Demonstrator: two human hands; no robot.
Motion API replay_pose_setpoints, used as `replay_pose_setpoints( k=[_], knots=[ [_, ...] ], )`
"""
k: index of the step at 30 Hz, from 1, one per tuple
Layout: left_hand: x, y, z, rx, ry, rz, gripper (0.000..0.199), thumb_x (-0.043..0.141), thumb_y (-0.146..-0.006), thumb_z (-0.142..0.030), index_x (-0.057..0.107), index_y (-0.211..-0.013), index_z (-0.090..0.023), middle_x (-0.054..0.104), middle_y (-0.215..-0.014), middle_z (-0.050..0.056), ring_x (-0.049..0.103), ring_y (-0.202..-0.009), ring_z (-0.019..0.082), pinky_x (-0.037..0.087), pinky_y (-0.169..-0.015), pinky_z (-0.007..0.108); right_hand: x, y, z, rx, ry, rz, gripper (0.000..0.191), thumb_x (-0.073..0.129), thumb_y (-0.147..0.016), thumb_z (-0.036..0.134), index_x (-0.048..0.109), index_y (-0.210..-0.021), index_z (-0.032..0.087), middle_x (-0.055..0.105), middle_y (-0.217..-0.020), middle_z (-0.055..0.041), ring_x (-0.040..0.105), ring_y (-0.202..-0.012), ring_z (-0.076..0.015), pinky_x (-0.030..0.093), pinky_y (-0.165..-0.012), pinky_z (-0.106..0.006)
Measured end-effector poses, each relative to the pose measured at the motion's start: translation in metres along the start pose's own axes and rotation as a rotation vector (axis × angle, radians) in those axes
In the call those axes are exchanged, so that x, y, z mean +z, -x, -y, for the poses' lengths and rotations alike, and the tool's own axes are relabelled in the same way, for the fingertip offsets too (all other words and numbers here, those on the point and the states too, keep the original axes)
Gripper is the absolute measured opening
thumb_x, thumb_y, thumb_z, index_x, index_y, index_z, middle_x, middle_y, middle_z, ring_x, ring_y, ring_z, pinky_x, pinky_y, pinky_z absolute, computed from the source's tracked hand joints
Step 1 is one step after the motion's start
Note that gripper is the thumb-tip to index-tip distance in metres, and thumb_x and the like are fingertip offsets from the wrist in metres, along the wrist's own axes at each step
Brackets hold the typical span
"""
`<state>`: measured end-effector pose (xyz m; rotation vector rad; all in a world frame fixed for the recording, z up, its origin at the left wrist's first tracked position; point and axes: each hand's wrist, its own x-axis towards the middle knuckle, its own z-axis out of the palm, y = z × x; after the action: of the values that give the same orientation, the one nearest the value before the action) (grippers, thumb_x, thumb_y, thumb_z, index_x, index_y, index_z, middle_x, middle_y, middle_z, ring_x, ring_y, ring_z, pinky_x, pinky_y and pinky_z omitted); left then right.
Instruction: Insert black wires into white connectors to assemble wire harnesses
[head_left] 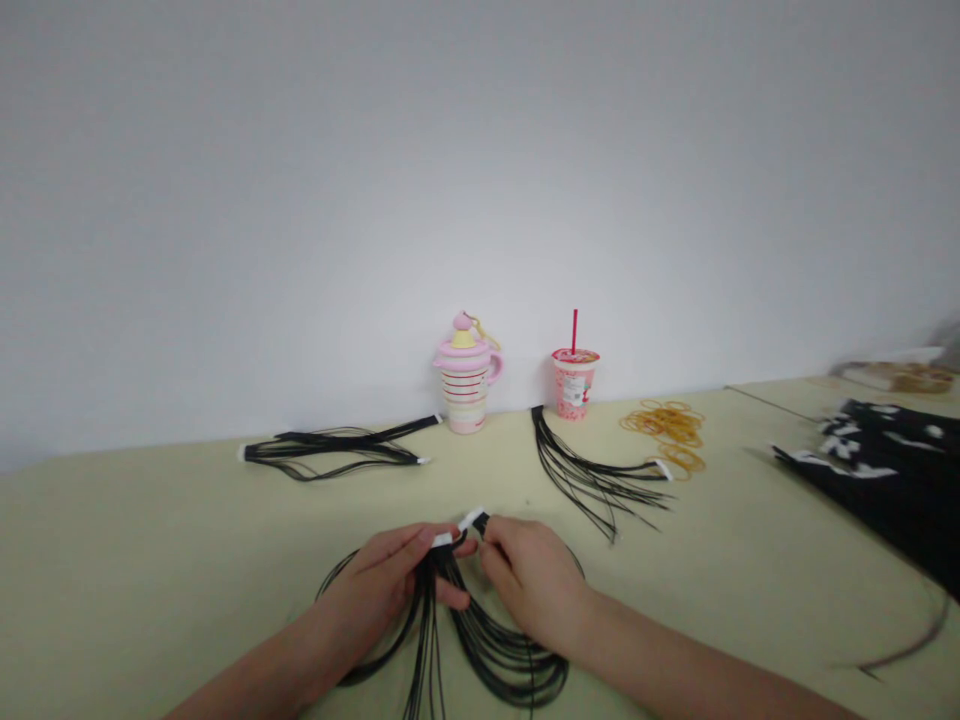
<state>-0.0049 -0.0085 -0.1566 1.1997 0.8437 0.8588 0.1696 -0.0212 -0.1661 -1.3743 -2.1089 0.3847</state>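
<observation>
A black wire harness (510, 665) with white connectors hangs between my hands, its wires looping down toward the table's near side. My left hand (390, 580) is closed on it, thumb and fingers at a white connector (442, 540) with black wires fanning out below. My right hand (536, 580) pinches the black wires just behind a second white connector (472, 518). The two connectors are close together, between the fingertips of both hands. Part of the wiring is hidden behind my hands.
Another wire harness (337, 448) lies back left, and one with loose ends (581, 475) back right. A pink-lidded cup (465, 390) and a pink drink cup with straw (575, 385) stand by the wall. Yellow rubber bands (667, 425) lie right, with black wire bundles (885, 480) farther right.
</observation>
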Motion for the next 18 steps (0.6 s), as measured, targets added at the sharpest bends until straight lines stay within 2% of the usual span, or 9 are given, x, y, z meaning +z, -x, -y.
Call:
replay_pose_setpoints(
  k=[6,9,11,14,18],
  knots=[
    [0.003,0.001,-0.001,0.016,0.011,-0.043,0.025,0.052,-0.076,-0.031,0.067,-0.089,-0.017,0.069,-0.090,0.004,0.063,-0.062,0.016,0.043,-0.080,0.028,0.004,-0.004,-0.007,0.020,-0.060,-0.015,0.017,0.044,-0.079,0.020,0.057,-0.069,0.017,0.059,-0.061,-0.0002,0.049,-0.054,-0.0090,0.027,-0.050,-0.018],
    [0.002,0.000,0.001,0.021,0.058,-0.073,0.030,0.052,-0.076,-0.033,0.063,-0.099,-0.018,0.070,-0.076,0.002,0.064,-0.063,0.016,0.042,-0.082,0.029,0.006,-0.005,-0.010,0.035,-0.113,-0.045,0.014,0.046,-0.079,0.025,0.053,-0.070,0.017,0.056,-0.058,0.0015,0.046,-0.051,-0.0076,0.024,-0.047,-0.018],
    [0.001,0.000,0.002,0.022,0.059,-0.055,0.034,0.049,-0.078,-0.033,0.059,-0.106,-0.018,0.069,-0.074,0.003,0.064,-0.064,0.016,0.042,-0.081,0.029,0.006,-0.004,-0.010,0.028,-0.119,-0.051,0.012,0.045,-0.079,0.025,0.052,-0.072,0.018,0.055,-0.057,0.0023,0.044,-0.050,-0.0073,0.023,-0.047,-0.018],
    [0.001,0.000,0.001,0.031,-0.033,0.008,0.035,0.047,-0.080,-0.033,0.060,-0.105,-0.014,0.070,-0.079,0.006,0.063,-0.061,0.017,0.042,-0.077,0.029,0.006,-0.003,-0.010,0.008,-0.105,-0.047,0.013,0.043,-0.080,0.022,0.051,-0.072,0.018,0.054,-0.058,0.0021,0.044,-0.051,-0.0072,0.022,-0.048,-0.018],
    [0.000,0.001,0.001,0.033,-0.128,0.044,0.037,0.044,-0.082,-0.033,0.060,-0.107,-0.011,0.069,-0.066,0.006,0.062,-0.064,0.018,0.040,-0.077,0.028,0.006,-0.001,-0.011,0.008,-0.090,-0.032,0.014,0.042,-0.080,0.020,0.051,-0.070,0.018,0.053,-0.057,0.0019,0.045,-0.051,-0.0073,0.022,-0.048,-0.018]
  ],
)
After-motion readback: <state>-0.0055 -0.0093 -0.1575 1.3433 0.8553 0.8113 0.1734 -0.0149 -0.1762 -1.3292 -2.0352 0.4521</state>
